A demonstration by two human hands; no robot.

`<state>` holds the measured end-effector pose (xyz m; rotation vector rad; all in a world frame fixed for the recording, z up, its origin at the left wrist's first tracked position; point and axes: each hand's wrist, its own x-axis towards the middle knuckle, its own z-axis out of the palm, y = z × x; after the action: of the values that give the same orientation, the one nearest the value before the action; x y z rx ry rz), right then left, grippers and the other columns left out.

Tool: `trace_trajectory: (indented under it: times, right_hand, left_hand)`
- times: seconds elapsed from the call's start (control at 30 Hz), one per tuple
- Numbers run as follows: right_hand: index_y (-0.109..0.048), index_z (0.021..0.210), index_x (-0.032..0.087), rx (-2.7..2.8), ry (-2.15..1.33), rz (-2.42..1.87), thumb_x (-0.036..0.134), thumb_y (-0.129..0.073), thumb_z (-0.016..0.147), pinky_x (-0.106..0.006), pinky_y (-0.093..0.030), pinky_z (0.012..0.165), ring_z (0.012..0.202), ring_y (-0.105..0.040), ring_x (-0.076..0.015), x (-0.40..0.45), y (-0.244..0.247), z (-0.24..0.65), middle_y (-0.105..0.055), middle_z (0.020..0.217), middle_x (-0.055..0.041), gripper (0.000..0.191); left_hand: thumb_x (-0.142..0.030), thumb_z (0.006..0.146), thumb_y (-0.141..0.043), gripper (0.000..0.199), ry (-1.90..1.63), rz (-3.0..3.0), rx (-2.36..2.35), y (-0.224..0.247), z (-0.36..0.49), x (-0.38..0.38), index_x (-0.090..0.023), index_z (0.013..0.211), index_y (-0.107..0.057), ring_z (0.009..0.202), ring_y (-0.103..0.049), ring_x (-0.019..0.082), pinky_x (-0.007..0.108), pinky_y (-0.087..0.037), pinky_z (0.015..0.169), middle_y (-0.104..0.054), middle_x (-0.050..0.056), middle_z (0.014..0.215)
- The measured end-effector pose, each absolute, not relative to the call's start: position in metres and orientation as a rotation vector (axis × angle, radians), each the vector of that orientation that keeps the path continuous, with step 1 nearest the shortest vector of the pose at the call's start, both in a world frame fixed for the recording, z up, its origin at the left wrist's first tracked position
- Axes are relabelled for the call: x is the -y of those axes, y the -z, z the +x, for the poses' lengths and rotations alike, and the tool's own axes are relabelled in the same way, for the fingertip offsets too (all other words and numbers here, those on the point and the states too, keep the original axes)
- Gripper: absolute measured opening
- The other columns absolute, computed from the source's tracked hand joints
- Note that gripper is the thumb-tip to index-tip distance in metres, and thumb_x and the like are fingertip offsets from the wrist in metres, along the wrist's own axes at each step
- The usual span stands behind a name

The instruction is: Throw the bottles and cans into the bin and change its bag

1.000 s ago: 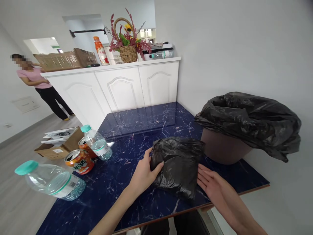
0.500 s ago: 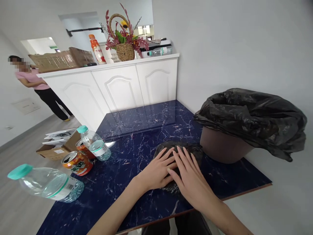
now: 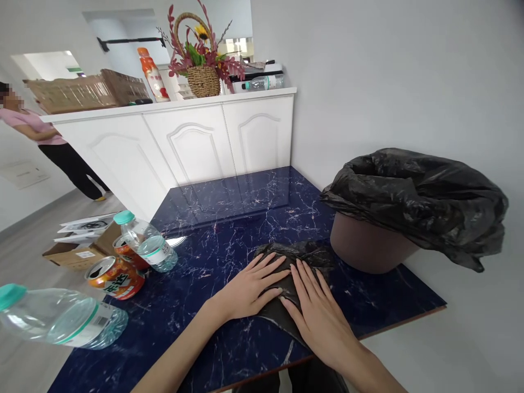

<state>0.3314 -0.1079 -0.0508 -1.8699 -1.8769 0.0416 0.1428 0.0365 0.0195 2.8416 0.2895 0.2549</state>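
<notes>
A crumpled black plastic bag (image 3: 290, 284) lies on the dark blue marbled table (image 3: 229, 229), near its front edge. My left hand (image 3: 251, 286) rests flat on the bag's left part, fingers spread. Pressed on the right part is my right hand (image 3: 317, 305), palm down with its fingers stretched out. The thumbs come close together over the middle of the bag. Both hands cover much of it. Just beyond my right hand stands a brown bin (image 3: 368, 245) with a black bag liner (image 3: 413, 196) folded over its rim.
At the table's left stand two clear bottles, a near one (image 3: 69, 319) and a farther one (image 3: 151, 245), with orange cans (image 3: 117, 277) between them. A white cabinet (image 3: 196, 142) borders the far side, holding a flower basket (image 3: 203, 82). A person (image 3: 36, 131) stands at the far left.
My hands have slid slightly apart across the bag, and more of its surface shows, flatter, between them. The view has shifted a little to the right.
</notes>
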Motion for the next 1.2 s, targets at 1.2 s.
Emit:
trace_trajectory:
  times: [1.2]
  right_hand:
    - [-0.059,0.143,0.034,1.525,-0.261,-1.632,0.047,-0.069,0.1,-0.045,-0.059,0.103,0.123,-0.072,-0.0299,0.137,-0.011,0.359,-0.076,0.128,-0.0061,0.046]
  left_hand:
    - [-0.033,0.107,-0.058,0.022,-0.626,2.398,-0.483,-0.025,0.108,-0.012,-0.021,0.097,-0.075,0.096,-0.072,0.021,0.036,-0.055,0.093,-0.079,0.005,0.097]
